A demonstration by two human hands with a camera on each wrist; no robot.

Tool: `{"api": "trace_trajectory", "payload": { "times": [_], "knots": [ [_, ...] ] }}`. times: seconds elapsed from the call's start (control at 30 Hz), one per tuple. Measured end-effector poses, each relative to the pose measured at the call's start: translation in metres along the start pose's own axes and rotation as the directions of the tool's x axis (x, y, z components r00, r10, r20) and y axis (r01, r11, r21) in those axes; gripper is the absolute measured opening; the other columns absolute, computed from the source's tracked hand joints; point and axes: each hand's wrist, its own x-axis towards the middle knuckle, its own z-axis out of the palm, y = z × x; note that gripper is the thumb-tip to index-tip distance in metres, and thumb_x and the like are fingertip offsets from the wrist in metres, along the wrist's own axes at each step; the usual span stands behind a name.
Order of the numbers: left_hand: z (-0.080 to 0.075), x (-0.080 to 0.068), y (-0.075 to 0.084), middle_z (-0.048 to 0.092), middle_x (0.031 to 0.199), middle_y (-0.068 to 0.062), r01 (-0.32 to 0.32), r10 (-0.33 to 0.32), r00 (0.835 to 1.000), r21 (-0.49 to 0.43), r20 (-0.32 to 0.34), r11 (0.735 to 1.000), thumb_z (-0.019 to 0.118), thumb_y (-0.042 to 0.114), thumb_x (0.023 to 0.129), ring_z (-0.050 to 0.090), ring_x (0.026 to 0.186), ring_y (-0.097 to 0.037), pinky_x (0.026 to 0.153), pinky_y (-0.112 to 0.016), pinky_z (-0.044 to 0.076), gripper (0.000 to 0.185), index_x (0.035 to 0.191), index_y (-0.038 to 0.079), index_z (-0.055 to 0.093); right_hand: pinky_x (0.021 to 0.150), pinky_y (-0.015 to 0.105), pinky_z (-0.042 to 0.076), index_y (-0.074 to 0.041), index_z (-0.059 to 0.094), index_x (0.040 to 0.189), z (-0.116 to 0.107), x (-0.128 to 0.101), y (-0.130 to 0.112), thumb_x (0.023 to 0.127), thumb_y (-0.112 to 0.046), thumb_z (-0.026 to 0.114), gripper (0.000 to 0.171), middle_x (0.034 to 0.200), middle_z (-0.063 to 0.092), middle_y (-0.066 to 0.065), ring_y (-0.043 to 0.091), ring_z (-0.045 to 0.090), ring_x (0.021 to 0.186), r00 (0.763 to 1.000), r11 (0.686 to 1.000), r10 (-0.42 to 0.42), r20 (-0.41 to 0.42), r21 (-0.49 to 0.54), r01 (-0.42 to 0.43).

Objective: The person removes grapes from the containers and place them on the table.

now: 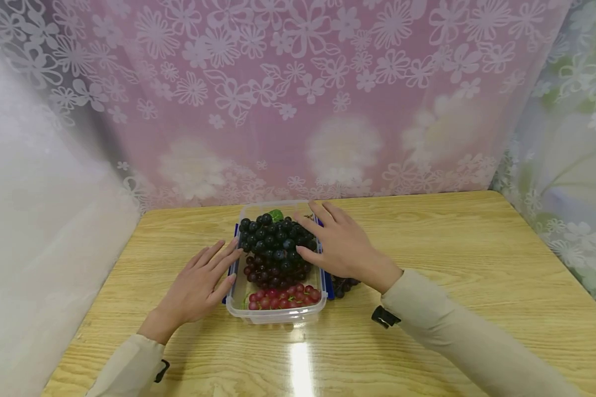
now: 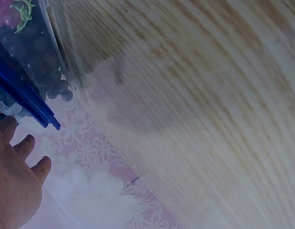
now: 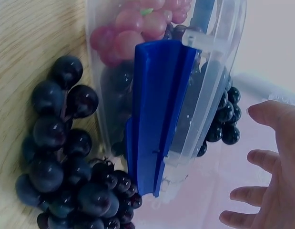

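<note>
A clear plastic container (image 1: 288,314) with blue side latches (image 3: 154,109) holds bunches of grapes. Black grapes (image 1: 270,237) heap up at its far end above the rim, dark red grapes (image 1: 265,274) lie in the middle, and pink-red grapes (image 1: 278,299) at the near end. My left hand (image 1: 196,288) has its fingers extended, fingertips right at the container's left rim. Over the right rim, beside the black grapes, my right hand (image 1: 345,245) is spread with nothing in its grasp. Another bunch of dark grapes (image 3: 52,167) lies on the table along the container's right side, partly hidden by my right hand in the head view.
The container stands on a wood-grain table (image 1: 452,320), near its back edge. A pink flowered curtain (image 1: 278,110) hangs behind the table, with pale cloth on both sides. A green leaf (image 1: 276,214) shows behind the black grapes.
</note>
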Motion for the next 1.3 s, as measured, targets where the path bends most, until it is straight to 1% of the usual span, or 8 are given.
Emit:
{"api": "trace_trajectory", "payload": {
  "times": [0.23, 0.37, 0.47, 0.6, 0.67, 0.87, 1.13, 1.3],
  "knots": [
    [0.001, 0.0, -0.001, 0.025, 0.156, -0.005, -0.005, 0.005, 1.0, 0.0, -0.013, 1.0, 0.053, 0.03, 0.098, 0.024, 0.14, -0.03, 0.11, -0.051, 0.022, 0.053, 0.146, 0.011, 0.042, 0.11, 0.051, 0.026, -0.029, 0.026, 0.153, 0.004, 0.01, -0.013, 0.096, -0.056, 0.043, 0.065, 0.156, 0.022, 0.012, 0.035, 0.022, 0.14, 1.0, 1.0, -0.019, 0.014, -0.007, 0.02],
    [0.001, -0.001, -0.001, 0.023, 0.157, -0.003, -0.002, 0.002, 1.0, 0.002, -0.015, 1.0, 0.052, 0.031, 0.098, 0.023, 0.141, -0.03, 0.111, -0.051, 0.021, 0.053, 0.147, 0.012, 0.041, 0.11, 0.05, 0.027, -0.028, 0.029, 0.152, 0.007, 0.017, -0.02, 0.097, -0.055, 0.042, 0.063, 0.155, 0.025, 0.012, 0.034, 0.024, 0.139, 0.999, 0.999, -0.043, 0.005, -0.016, 0.043],
    [0.001, -0.001, -0.001, 0.022, 0.157, -0.002, 0.004, -0.004, 1.0, -0.005, -0.011, 1.0, 0.049, 0.033, 0.099, 0.023, 0.141, -0.029, 0.112, -0.05, 0.019, 0.052, 0.147, 0.013, 0.041, 0.107, 0.049, 0.032, -0.027, 0.031, 0.151, 0.009, 0.021, -0.024, 0.097, -0.054, 0.043, 0.062, 0.153, 0.028, 0.012, 0.033, 0.028, 0.138, 0.998, 0.997, -0.066, -0.016, -0.028, 0.065],
    [0.0, -0.001, 0.0, 0.021, 0.157, -0.002, 0.008, -0.008, 1.0, -0.01, -0.007, 1.0, 0.045, 0.036, 0.101, 0.022, 0.141, -0.029, 0.113, -0.049, 0.018, 0.052, 0.147, 0.013, 0.041, 0.102, 0.05, 0.038, -0.026, 0.034, 0.15, 0.013, 0.027, -0.028, 0.097, -0.052, 0.045, 0.06, 0.152, 0.03, 0.011, 0.031, 0.033, 0.135, 0.998, 0.998, -0.063, -0.022, -0.018, 0.063],
    [0.001, -0.001, -0.001, 0.021, 0.157, -0.002, 0.009, -0.009, 1.0, -0.008, -0.004, 1.0, 0.044, 0.037, 0.101, 0.022, 0.141, -0.029, 0.113, -0.049, 0.018, 0.052, 0.147, 0.013, 0.04, 0.101, 0.05, 0.04, -0.026, 0.035, 0.15, 0.014, 0.029, -0.029, 0.097, -0.051, 0.046, 0.059, 0.152, 0.031, 0.011, 0.031, 0.035, 0.133, 0.998, 0.998, -0.06, -0.015, -0.013, 0.06],
    [0.001, -0.001, -0.001, 0.021, 0.157, -0.001, 0.017, -0.017, 1.0, -0.008, -0.001, 1.0, 0.047, 0.036, 0.1, 0.02, 0.142, -0.027, 0.113, -0.048, 0.017, 0.053, 0.148, 0.014, 0.039, 0.099, 0.047, 0.042, -0.024, 0.039, 0.148, 0.015, 0.034, -0.034, 0.097, -0.046, 0.05, 0.056, 0.15, 0.035, 0.011, 0.03, 0.043, 0.128, 0.998, 0.998, -0.064, -0.017, -0.021, 0.064],
    [0.001, -0.001, -0.001, 0.022, 0.157, -0.003, 0.013, -0.013, 1.0, -0.004, -0.011, 1.0, 0.044, 0.037, 0.101, 0.019, 0.142, -0.026, 0.113, -0.049, 0.018, 0.053, 0.148, 0.013, 0.039, 0.095, 0.045, 0.046, -0.023, 0.046, 0.144, 0.016, 0.037, -0.038, 0.096, -0.038, 0.056, 0.051, 0.14, 0.048, 0.012, 0.029, 0.051, 0.119, 0.996, 0.996, -0.078, -0.038, -0.037, 0.077],
    [0.003, -0.002, -0.002, 0.022, 0.157, -0.003, 0.012, -0.012, 1.0, 0.0, -0.016, 1.0, 0.05, 0.032, 0.099, 0.02, 0.142, -0.027, 0.113, -0.048, 0.018, 0.054, 0.148, 0.013, 0.038, 0.09, 0.04, 0.05, -0.02, 0.053, 0.139, 0.016, 0.039, -0.039, 0.093, -0.033, 0.061, 0.048, 0.132, 0.055, 0.008, 0.025, 0.055, 0.111, 0.992, 0.992, -0.108, -0.067, -0.072, 0.103]
  ]
}}
